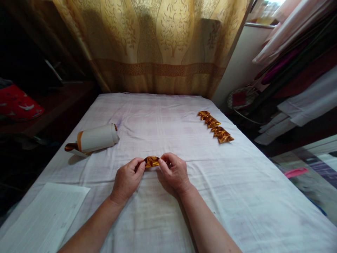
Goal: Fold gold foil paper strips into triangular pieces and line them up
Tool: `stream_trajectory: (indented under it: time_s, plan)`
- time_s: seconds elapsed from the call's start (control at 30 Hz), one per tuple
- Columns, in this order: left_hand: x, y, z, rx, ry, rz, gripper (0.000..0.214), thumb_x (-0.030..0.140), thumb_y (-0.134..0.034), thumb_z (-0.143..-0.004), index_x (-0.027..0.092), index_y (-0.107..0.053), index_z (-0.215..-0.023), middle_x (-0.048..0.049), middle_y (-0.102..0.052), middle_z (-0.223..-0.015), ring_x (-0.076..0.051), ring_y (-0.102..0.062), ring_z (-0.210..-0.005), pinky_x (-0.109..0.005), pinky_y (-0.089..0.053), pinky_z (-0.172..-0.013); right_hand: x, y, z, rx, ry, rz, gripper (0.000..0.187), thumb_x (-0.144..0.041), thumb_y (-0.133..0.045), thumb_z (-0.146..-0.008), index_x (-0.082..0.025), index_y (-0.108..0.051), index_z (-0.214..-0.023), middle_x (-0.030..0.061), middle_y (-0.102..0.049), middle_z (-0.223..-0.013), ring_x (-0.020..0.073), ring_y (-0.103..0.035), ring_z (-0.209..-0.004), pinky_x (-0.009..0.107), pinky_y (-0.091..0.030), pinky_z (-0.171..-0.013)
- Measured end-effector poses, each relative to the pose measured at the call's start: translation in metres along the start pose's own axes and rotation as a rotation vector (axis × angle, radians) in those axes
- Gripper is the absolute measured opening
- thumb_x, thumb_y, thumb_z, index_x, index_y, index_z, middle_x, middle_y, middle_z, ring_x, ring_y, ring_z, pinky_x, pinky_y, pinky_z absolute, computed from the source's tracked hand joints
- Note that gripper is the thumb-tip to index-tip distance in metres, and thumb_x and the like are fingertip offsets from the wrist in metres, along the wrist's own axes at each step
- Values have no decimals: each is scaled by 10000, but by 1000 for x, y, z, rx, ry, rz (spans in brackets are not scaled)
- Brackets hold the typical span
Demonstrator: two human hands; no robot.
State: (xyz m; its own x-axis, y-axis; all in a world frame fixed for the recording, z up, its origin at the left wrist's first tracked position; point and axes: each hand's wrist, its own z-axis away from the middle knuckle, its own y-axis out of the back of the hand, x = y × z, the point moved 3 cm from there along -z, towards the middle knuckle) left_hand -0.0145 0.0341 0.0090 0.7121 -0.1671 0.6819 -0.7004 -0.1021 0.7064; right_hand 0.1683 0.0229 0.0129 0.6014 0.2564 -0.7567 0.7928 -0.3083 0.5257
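Observation:
Between my two hands is a small folded piece of shiny gold foil paper, held just above the cloth. My left hand pinches its left end between thumb and fingers. At the other end, my right hand grips it the same way, with the fingertips partly hidden. Several similar folded gold foil pieces lie in an overlapping row at the right of the cloth. Over on the left rests a roll of foil paper, white side out, with a gold curl at its near end.
A printed paper sheet lies at the front left of the white cloth-covered surface. Behind hangs a gold curtain. A red patterned item sits on a dark shelf at left. Clothes hang at right, above a pink object.

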Motion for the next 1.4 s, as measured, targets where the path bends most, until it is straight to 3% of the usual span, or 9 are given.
stream_trajectory:
  time_s: [0.17, 0.33, 0.53, 0.63, 0.73, 0.93, 1.03, 1.17, 1.4]
  plan:
    - [3, 0, 1, -20, 18, 74, 349, 488, -500, -855, 237, -724, -943, -10, -774, -800, -172, -706, -669, -232, -513, -617, 6, -1, -1, 8, -2, 21, 213, -310, -551, -881, -217, -669, -731, -14, -640, -623, 116, -538, -542, 227, -397, -563]
    - [4, 1, 1, -40, 9, 70, 383, 531, -496, -857, 235, -718, -953, 12, -749, -713, -159, -673, -598, -232, -520, -598, 14, 1, -4, 77, -47, -47, 228, -331, -532, -894, -217, -692, -779, 1, -680, -676, 130, -584, -589, 225, -444, -596]
    - [-2, 1, 0, -60, 43, 100, 425, 572, -474, -853, 229, -711, -936, -4, -758, -720, -178, -710, -655, -245, -518, -602, 27, 17, -13, 174, -101, -86, 227, -347, -529, -874, -216, -714, -881, 15, -732, -764, 150, -621, -623, 254, -507, -661]
    - [-5, -1, -1, -65, 54, 125, 429, 582, -471, -851, 230, -708, -912, -8, -760, -722, -186, -721, -672, -251, -517, -602, 37, 38, -20, 233, -116, -46, 236, -366, -538, -860, -212, -714, -892, 22, -740, -782, 157, -641, -647, 261, -511, -669]
    - [-6, -2, -2, -59, 52, 138, 425, 583, -471, -848, 230, -704, -894, -7, -758, -721, -188, -723, -676, -251, -516, -598, 56, 72, -27, 325, -153, 45, 264, -404, -551, -836, -210, -719, -900, 23, -737, -754, 168, -646, -639, 273, -512, -669]
    - [-8, -3, -2, -50, 48, 132, 413, 570, -475, -836, 232, -709, -884, -2, -749, -697, -187, -716, -649, -250, -514, -581, 118, 161, -21, 543, -305, 355, 367, -473, -530, -730, -207, -743, -868, 73, -755, -795, 238, -673, -714, 325, -492, -688]
    - [-11, -4, -2, -52, 53, 135, 413, 570, -481, -832, 234, -713, -892, -4, -754, -708, -190, -721, -664, -251, -521, -587, 150, 191, -13, 567, -430, 465, 413, -469, -517, -695, -195, -756, -890, 100, -756, -809, 270, -666, -741, 347, -468, -676]
    - [-11, -4, -2, -54, 66, 129, 415, 571, -482, -821, 237, -717, -896, -7, -757, -709, -197, -726, -676, -255, -526, -586, 178, 210, -9, 556, -531, 538, 391, -428, -529, -686, -192, -763, -892, 99, -744, -800, 267, -644, -743, 341, -452, -669]
    - [-10, -3, -2, -53, 63, 114, 409, 566, -482, -816, 242, -721, -892, -3, -754, -700, -193, -723, -665, -261, -533, -611, 201, 219, -17, 527, -553, 599, 371, -387, -524, -725, -194, -767, -929, 93, -737, -818, 255, -610, -730, 325, -422, -642]
